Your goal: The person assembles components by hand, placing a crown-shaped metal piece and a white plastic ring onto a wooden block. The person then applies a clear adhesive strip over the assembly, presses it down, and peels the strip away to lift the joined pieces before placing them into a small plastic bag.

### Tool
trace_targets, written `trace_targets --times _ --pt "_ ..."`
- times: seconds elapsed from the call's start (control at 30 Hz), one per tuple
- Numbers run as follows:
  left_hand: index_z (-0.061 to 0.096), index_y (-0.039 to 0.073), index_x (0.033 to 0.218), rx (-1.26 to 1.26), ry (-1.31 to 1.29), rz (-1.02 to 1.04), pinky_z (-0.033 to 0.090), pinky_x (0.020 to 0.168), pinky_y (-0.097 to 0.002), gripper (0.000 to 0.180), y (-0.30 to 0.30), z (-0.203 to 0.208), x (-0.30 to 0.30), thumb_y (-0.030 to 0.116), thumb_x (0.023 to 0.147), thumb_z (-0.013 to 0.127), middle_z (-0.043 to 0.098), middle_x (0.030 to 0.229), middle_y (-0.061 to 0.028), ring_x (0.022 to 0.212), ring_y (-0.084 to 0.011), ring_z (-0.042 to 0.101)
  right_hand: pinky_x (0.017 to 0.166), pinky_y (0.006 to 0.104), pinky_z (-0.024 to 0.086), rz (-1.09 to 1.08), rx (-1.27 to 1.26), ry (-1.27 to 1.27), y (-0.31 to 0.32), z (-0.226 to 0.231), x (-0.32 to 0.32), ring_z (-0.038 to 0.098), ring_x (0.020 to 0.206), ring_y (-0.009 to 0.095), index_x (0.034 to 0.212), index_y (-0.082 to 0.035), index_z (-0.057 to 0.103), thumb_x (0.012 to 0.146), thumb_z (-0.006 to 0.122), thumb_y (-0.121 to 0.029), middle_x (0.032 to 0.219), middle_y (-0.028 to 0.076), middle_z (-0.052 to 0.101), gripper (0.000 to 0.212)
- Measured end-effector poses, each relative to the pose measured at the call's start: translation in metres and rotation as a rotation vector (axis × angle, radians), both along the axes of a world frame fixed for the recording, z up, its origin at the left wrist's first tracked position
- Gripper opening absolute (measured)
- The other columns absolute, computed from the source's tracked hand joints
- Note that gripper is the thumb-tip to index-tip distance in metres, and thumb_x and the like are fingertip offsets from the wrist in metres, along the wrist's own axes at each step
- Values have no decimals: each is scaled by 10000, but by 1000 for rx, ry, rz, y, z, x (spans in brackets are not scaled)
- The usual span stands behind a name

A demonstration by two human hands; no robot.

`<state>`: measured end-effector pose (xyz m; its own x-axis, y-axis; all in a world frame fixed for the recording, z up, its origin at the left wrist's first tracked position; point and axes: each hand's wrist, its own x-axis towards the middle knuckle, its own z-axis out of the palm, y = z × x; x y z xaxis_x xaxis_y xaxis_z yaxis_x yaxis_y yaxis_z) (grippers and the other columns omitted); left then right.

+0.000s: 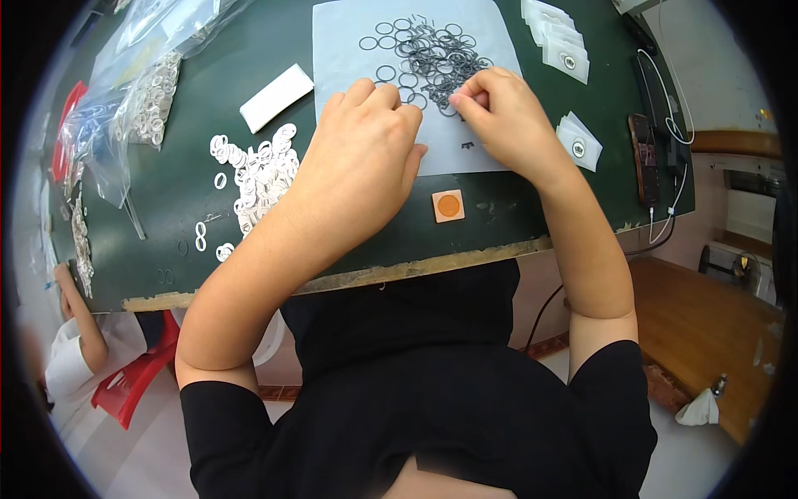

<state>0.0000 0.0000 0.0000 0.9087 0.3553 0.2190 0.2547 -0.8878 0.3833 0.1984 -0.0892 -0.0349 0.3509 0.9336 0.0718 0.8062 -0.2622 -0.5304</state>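
Dark rings [440, 54], some loose and many heaped together, lie on a pale sheet [349, 33] at the far side of the table. At the heap's near right edge, my right hand [509, 121] has its thumb and forefinger pinched together; anything between them is too small to name. My left hand [366, 137] hovers over the sheet's left part with its fingers curled, beside a few loose rings; what its fingertips hold is hidden. A tiny dark piece [467, 145] lies below my right hand. Nearer me sits a small square block [448, 206] with an orange round centre.
White oval rings [264, 170] are heaped left of my left forearm, below a white block [277, 98]. Plastic bags [150, 41] fill the far left. Small clear packets [579, 141] and a phone [643, 158] with a cable lie right. Another person's arm [79, 320] shows far left.
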Motion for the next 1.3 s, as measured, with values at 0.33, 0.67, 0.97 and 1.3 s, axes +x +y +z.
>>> trace_targets --times 0.33,0.67,0.97,1.3 --pt "679 13 931 -66 -120 -100 474 923 -421 132 19 -28 57 117 863 723 661 977 -134 1025 -328 587 768 355 473 19 9 338 -73 35 -37 557 838 250 858 22 645 916 688 -129 842 112 580 168" --pt "641 -10 898 -155 139 -154 513 765 -429 113 30 -24 77 73 849 700 671 849 -149 854 -333 646 737 325 444 14 83 288 -81 14 -65 522 805 216 864 10 642 908 697 -81 827 79 562 116" --pt "617 -20 912 -647 -132 -122 488 740 -290 97 -4 20 -18 17 863 693 650 812 -57 773 -146 586 806 393 456 -14 115 239 -77 6 -69 544 873 301 823 -19 627 880 702 -109 860 108 579 131" --pt "565 -18 1273 -844 -213 -5 501 854 -277 409 -39 4 -54 -93 876 628 647 907 -53 868 -139 621 787 379 461 -59 156 188 -79 15 -80 553 870 273 876 -24 627 859 712 -96 863 95 573 113"
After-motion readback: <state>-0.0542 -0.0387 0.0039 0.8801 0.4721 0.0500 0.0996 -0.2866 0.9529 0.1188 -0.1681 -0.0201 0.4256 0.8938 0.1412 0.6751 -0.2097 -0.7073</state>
